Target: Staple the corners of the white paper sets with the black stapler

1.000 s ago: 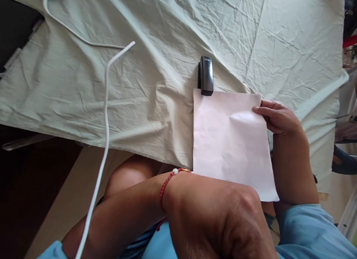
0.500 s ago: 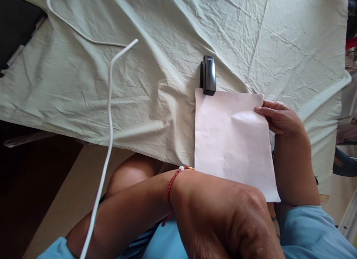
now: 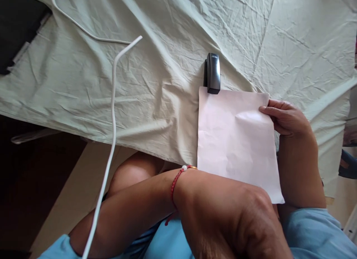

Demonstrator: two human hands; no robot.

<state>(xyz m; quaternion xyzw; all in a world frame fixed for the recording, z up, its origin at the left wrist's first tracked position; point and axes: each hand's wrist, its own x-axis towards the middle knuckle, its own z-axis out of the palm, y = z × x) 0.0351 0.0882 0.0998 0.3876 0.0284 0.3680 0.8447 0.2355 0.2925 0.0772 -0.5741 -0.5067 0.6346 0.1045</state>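
My right hand [image 3: 288,115] pinches the upper right corner of a plain white sheet of paper [image 3: 234,136], thumb on top. A black stapler [image 3: 214,74] stands on the cloth at the sheet's upper left corner. Its top arm overlaps the paper's edge, and the paper covers the end of its lower part. My left hand [image 3: 223,214] is large and close to the camera, below the sheet, and hides part of its lower edge. Its fingers are bent down out of sight. A red braided bracelet with a white bead [image 3: 175,184] circles the left wrist.
A wrinkled pale green cloth [image 3: 156,65] covers the table. One white cable [image 3: 113,114] crosses from the bottom, over my left forearm, to the upper left. A dark flat object [image 3: 22,24] lies in the upper left corner. My bent knee [image 3: 134,173] is near the table's front edge.
The view has shifted slightly, so everything sits a little further right. Hands, paper and stapler keep the same places relative to one another.
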